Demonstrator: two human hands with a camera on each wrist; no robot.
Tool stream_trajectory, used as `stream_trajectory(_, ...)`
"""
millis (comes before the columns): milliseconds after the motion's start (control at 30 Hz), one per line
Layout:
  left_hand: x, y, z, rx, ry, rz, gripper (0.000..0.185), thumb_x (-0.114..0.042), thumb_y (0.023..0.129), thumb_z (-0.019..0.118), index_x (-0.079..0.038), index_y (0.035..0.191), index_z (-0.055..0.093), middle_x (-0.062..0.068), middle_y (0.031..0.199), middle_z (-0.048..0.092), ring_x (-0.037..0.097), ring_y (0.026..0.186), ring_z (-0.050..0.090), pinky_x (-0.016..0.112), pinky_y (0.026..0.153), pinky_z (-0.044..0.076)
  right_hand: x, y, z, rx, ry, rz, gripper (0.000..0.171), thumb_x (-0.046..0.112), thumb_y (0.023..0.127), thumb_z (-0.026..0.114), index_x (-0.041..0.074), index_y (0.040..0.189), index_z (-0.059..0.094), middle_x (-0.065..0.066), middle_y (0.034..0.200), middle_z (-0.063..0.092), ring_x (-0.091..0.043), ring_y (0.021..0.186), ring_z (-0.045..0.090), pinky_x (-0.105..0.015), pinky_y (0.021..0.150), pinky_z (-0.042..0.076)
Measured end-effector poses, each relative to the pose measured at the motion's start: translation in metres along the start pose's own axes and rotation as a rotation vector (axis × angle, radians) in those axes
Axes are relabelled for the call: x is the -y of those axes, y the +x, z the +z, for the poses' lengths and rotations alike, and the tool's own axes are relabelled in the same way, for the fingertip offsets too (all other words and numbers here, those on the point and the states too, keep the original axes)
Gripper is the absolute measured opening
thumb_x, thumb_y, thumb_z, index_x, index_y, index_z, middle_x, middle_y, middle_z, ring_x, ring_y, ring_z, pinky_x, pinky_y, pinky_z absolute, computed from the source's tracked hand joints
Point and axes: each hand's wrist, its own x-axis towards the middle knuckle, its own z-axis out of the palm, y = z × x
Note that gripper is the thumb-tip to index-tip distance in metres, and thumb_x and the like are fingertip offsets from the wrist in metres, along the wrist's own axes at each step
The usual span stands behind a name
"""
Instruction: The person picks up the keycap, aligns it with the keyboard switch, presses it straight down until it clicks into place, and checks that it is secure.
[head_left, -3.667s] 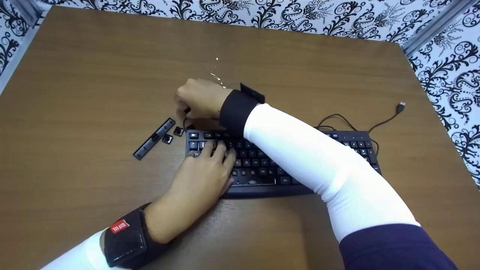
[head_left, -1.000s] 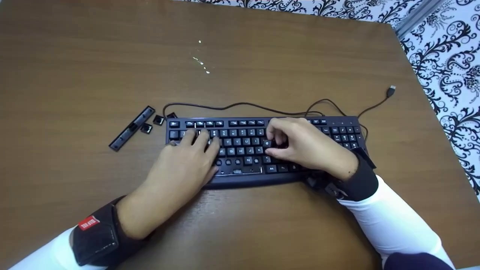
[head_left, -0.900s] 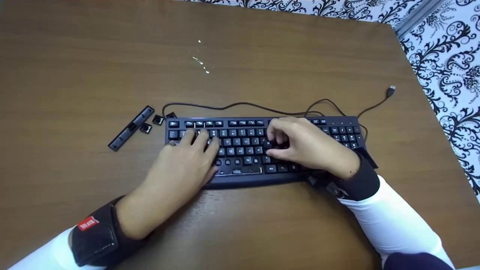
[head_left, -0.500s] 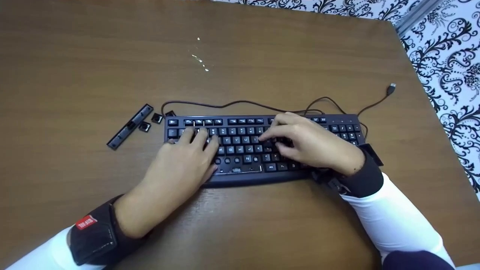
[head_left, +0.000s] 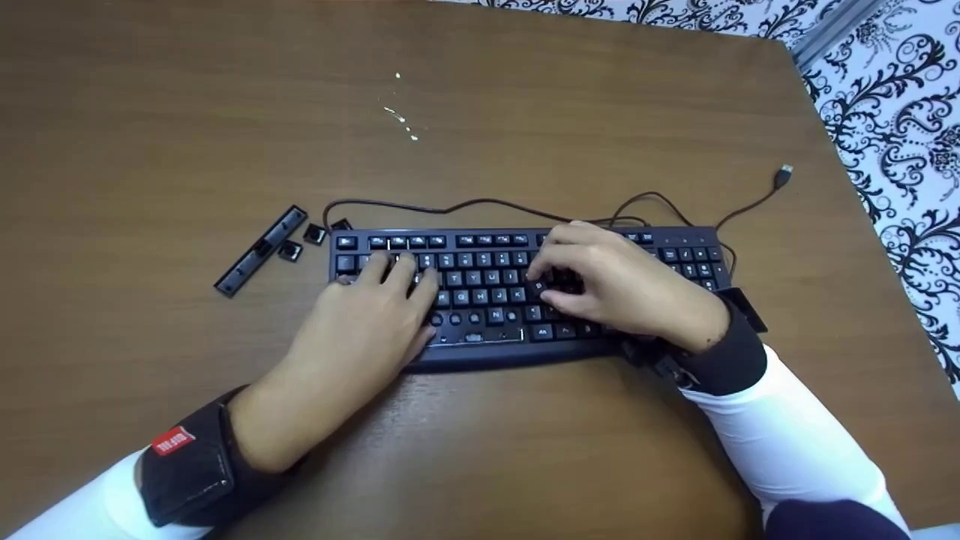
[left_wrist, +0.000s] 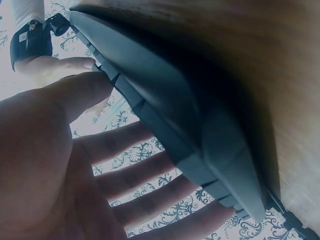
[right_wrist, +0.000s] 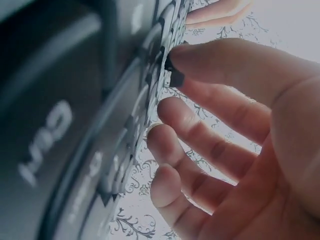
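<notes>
A black keyboard (head_left: 480, 360) lies on the wooden table, several of its keys gone from the bottom rows. My left hand (head_left: 360, 326) rests on its left side with the fingers spread over the keys; in the left wrist view that hand (left_wrist: 75, 150) lies along the keyboard's front edge (left_wrist: 150, 65). Over the letter rows right of the middle is my right hand (head_left: 615, 285). The right wrist view has its thumb and index finger pinching a small black keycap (right_wrist: 176, 77) at the key surface, the other fingers loosely bent.
Left of the keyboard lie a loose spacebar (head_left: 260, 251) and keycaps, one keycap (head_left: 290, 250) beside it and another keycap (head_left: 314, 234) just behind. A cable (head_left: 480, 201) runs behind the keyboard to a USB plug (head_left: 783, 177). Patterned wallpaper (head_left: 892, 135) borders the table.
My right hand has come from behind the keyboard's left corner to its letter keys. Its thumb and index finger spread half a second ago and have drawn together again. The left hand stays put.
</notes>
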Motion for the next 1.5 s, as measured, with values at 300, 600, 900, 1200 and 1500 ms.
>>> stream_trajectory(300, -0.001, 0.002, 0.002, 0.009, 0.0, 0.016, 0.058, -0.051, 0.091, 0.067, -0.009, 0.131, 0.062, 0.016, 0.124, 0.064, 0.035, 0.112, 0.064, 0.043, 0.061, 0.061, 0.029, 0.003, 0.013, -0.057, -0.01, -0.049, 0.021, 0.014, 0.084, 0.079, 0.009, 0.104, 0.075, -0.003, 0.1, 0.074, -0.018, 0.093, 0.064, -0.032, 0.082, 0.056)
stream_trajectory(600, -0.001, 0.002, 0.001, 0.0, 0.02, 0.01, 0.059, -0.052, 0.09, 0.068, -0.01, 0.132, 0.061, 0.014, 0.123, 0.065, 0.032, 0.109, 0.065, 0.041, 0.059, 0.061, 0.046, 0.018, 0.028, -0.063, -0.091, -0.136, 0.022, 0.016, 0.085, 0.079, 0.009, 0.104, 0.075, -0.003, 0.096, 0.073, -0.019, 0.087, 0.061, -0.032, 0.077, 0.052)
stream_trajectory(900, -0.001, 0.0, 0.0, 0.002, 0.023, 0.005, 0.058, -0.051, 0.09, 0.068, -0.01, 0.131, 0.062, 0.014, 0.122, 0.065, 0.032, 0.109, 0.065, 0.04, 0.057, 0.06, 0.047, 0.025, 0.034, -0.083, -0.146, -0.148, 0.018, 0.016, 0.084, 0.08, 0.01, 0.1, 0.075, -0.002, 0.093, 0.066, -0.02, 0.089, 0.055, -0.034, 0.081, 0.05)
stream_trajectory(1200, 0.0, 0.001, 0.001, -0.018, 0.021, 0.001, 0.058, -0.05, 0.089, 0.07, -0.01, 0.13, 0.063, 0.014, 0.122, 0.066, 0.032, 0.109, 0.065, 0.041, 0.057, 0.06, 0.048, 0.024, 0.037, -0.088, -0.08, -0.18, 0.016, 0.013, 0.085, 0.079, 0.007, 0.1, 0.076, -0.004, 0.091, 0.066, -0.02, 0.087, 0.058, -0.031, 0.077, 0.054)
stream_trajectory(1500, -0.001, 0.001, 0.0, -0.006, 0.019, 0.0, 0.058, -0.05, 0.089, 0.069, -0.01, 0.132, 0.062, 0.014, 0.124, 0.065, 0.033, 0.11, 0.065, 0.041, 0.059, 0.061, 0.048, 0.022, 0.037, -0.112, -0.115, -0.211, 0.016, 0.015, 0.086, 0.078, 0.006, 0.1, 0.078, -0.005, 0.091, 0.068, -0.02, 0.086, 0.058, -0.031, 0.075, 0.053)
